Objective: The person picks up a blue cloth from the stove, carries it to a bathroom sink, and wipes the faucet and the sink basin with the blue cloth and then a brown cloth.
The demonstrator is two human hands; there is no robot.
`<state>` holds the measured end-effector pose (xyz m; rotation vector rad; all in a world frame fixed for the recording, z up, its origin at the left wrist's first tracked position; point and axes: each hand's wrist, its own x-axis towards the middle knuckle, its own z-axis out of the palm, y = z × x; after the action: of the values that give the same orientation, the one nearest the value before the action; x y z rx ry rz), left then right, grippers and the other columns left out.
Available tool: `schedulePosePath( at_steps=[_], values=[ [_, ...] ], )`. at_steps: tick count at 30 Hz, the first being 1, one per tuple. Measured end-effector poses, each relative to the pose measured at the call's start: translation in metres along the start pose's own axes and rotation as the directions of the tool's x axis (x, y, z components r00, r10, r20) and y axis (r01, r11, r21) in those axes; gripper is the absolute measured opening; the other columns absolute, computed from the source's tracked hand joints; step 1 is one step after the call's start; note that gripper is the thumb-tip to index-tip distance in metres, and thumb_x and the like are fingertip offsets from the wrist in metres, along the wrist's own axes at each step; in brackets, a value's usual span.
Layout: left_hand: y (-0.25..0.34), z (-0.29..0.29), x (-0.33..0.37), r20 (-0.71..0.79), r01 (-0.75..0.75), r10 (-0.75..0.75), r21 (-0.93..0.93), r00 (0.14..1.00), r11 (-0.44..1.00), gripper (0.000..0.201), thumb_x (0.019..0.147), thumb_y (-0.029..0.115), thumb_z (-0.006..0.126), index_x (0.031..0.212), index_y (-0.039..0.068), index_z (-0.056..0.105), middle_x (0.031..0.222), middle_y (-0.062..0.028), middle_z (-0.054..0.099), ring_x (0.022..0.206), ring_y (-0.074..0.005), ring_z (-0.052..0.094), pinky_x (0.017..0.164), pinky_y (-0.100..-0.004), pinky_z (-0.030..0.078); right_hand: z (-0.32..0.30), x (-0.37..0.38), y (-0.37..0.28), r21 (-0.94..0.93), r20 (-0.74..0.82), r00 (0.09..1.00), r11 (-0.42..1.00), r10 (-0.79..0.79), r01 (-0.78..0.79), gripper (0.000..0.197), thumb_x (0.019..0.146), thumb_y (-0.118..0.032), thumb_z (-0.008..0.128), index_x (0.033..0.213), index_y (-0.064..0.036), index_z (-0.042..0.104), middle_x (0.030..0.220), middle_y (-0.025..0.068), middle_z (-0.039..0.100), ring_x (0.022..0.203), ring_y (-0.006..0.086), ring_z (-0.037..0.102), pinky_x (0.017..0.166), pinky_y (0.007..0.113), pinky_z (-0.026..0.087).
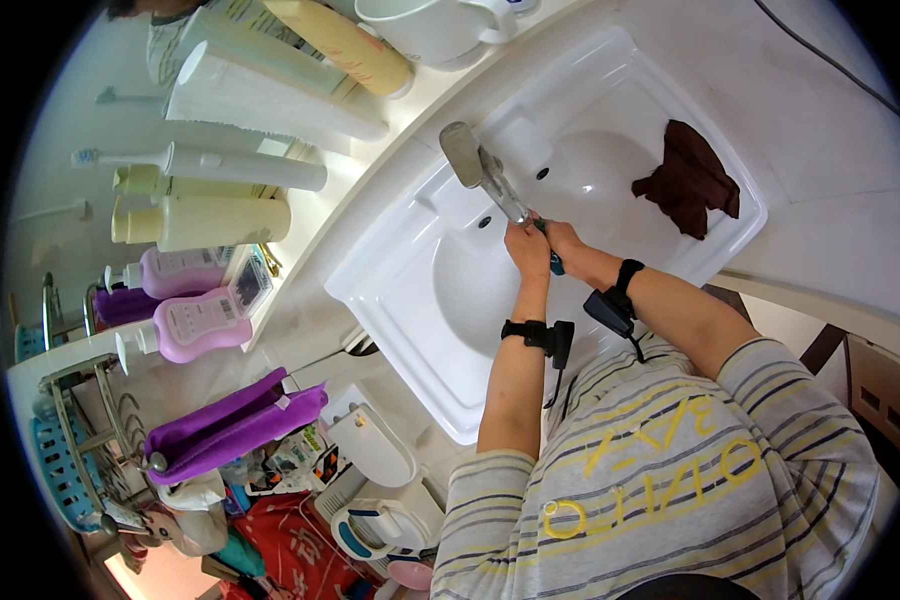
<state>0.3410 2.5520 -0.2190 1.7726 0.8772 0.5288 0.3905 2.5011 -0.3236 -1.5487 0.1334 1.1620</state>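
My L hand & R hand are both gripping a sm. dk-green item, nr the faucet over the white sink; brown cloth lies R.

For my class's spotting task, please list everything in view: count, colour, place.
Ceramic sink: 1, white, centre
Metal tap: 1, silver, sink's back
Crumpled cloth: 1, dark brown, sink's right
Narrow item: 1, dark green, near tap
Long ledge: 1, white, behind sink
Handled mug: 1, white, ledge
Squeeze tube: 1, yellow, ledge
Papery roll: 1, white, ledge
Electric toothbrush: 1, white, ledge
Round pump bottle: 1, cream, ledge
Flat pump bottle: 1, lilac, ledge
Folded towel: 1, purple, hanging left
Perforated basket: 1, blue, left
Lidded toilet: 1, white, lower left
Clutter: uncountable, mixed colours, lower left
Striped shirt: 1, grey, lower right
Wrist straps: 2, black, forearms
Left hand: 1, bare, gripping item
Right hand: 1, bare, gripping item
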Motion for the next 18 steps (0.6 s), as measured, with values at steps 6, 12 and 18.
schedulePosePath(
  at_steps=[6,12,18],
  values=[
    [-0.085,-0.072,0.018,-0.041,0.086,-0.094,-0.153,0.995,0.984,0.032,0.095,0.025,0.044,0.088,-0.001,0.06,0.079,-0.0036,0.06,0.072,-0.0117,0.051,0.064,-0.027,0.042,0.003,-0.078,-0.089,-0.253,0.035,0.999,0.967,-0.004,0.012,0.042,0.084,-0.038,0.053,0.104,-0.0012,0.056,0.093,0.0155,0.062,0.083,0.0258,0.06,0.063,0.035,0.048],
    [-0.069,-0.092,0.012,-0.111,-0.105,0.102,-0.019,0.989,0.994,0.026,0.093,0.022,0.05,0.093,0.0,0.063,0.079,-0.0085,0.064,0.073,-0.0163,0.056,0.071,-0.0271,0.045,-0.057,-0.056,-0.088,-0.668,0.22,0.893,0.607,-0.393,0.431,0.031,0.075,-0.026,0.066,0.096,-0.0042,0.06,0.096,0.0185,0.06,0.089,0.0325,0.058,0.076,0.038,0.044],
    [-0.057,-0.104,0.004,-0.124,-0.038,0.051,0.108,0.991,0.993,0.026,0.093,0.021,0.049,0.09,-0.002,0.061,0.075,-0.0094,0.061,0.07,-0.0154,0.053,0.068,-0.0271,0.044,-0.044,-0.053,-0.095,-0.695,0.223,0.806,0.491,-0.548,0.526,0.029,0.079,-0.03,0.062,0.086,-0.0019,0.061,0.088,0.0179,0.061,0.084,0.0338,0.058,0.071,0.039,0.045]
  ],
)
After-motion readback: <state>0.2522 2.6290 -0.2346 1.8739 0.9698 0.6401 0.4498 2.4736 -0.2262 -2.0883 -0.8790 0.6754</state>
